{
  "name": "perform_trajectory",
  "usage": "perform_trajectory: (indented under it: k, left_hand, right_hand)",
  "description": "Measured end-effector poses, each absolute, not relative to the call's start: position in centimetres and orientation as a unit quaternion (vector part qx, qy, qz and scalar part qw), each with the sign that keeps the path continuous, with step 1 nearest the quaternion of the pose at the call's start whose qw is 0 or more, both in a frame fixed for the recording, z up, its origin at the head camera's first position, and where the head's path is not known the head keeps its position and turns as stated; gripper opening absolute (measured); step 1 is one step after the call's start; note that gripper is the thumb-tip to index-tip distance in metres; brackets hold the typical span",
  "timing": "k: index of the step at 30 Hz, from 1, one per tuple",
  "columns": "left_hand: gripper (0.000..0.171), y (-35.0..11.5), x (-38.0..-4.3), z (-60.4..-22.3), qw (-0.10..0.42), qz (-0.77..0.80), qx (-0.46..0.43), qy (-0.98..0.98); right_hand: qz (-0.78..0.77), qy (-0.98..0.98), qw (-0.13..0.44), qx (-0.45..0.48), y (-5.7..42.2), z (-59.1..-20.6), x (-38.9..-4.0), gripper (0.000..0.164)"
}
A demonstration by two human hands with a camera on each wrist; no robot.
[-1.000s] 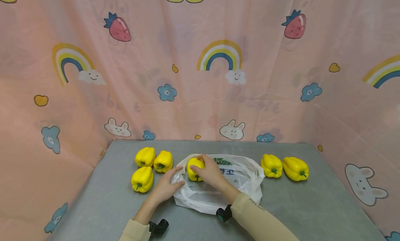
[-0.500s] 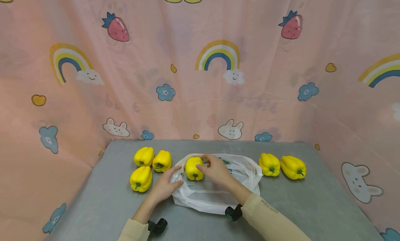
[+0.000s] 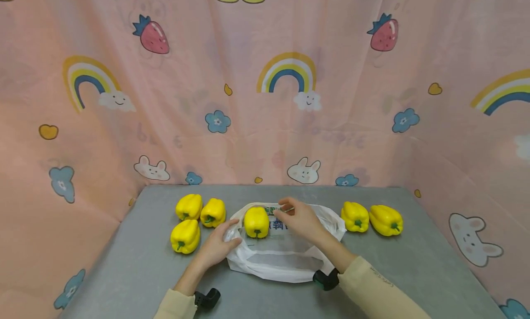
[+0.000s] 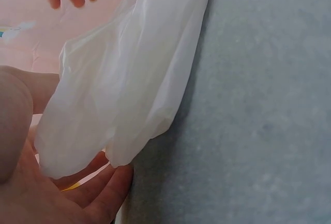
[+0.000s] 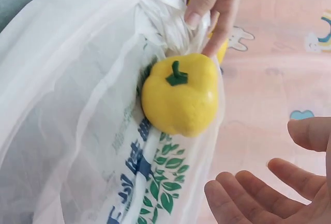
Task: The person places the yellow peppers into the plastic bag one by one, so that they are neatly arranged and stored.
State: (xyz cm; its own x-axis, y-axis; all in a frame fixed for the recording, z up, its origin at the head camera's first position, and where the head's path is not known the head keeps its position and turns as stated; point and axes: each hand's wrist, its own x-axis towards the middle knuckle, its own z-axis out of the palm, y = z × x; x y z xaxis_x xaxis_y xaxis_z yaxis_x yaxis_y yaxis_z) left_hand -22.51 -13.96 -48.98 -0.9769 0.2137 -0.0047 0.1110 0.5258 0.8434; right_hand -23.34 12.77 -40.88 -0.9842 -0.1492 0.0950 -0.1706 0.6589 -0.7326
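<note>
A yellow pepper [image 3: 256, 222] is seen between the spread left grip [image 3: 217, 246], touching the white bag [image 3: 279, 272], and the spread right grip [image 3: 304, 223]

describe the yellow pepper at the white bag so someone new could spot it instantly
On the grey table, find the white plastic bag, spread open in the middle. Toward its left end, beside the left hand, is a yellow pepper. It alone shows against the plastic: the three peppers on the left and two peppers on the right rest on the table.
</note>
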Motion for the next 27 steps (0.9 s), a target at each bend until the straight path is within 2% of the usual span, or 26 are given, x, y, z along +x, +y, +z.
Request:
perform_trajectory:
  k: [14, 27]
  left_hand:
    - [0.054, -14.0, -22.6, -48.9, 0.054, 0.473, 0.087, 0.875]
    - [0.053, -14.0, -22.5, -48.8, 0.056, 0.477, 0.090, 0.873]
  right_hand:
    - [0.422, -0.898, 0.049, 0.110, 18.2, -38.6, -22.7, 0.049]
    - [0.419, -0.901, 0.091, 0.067, 23.3, -37.2, -21.4, 0.054]
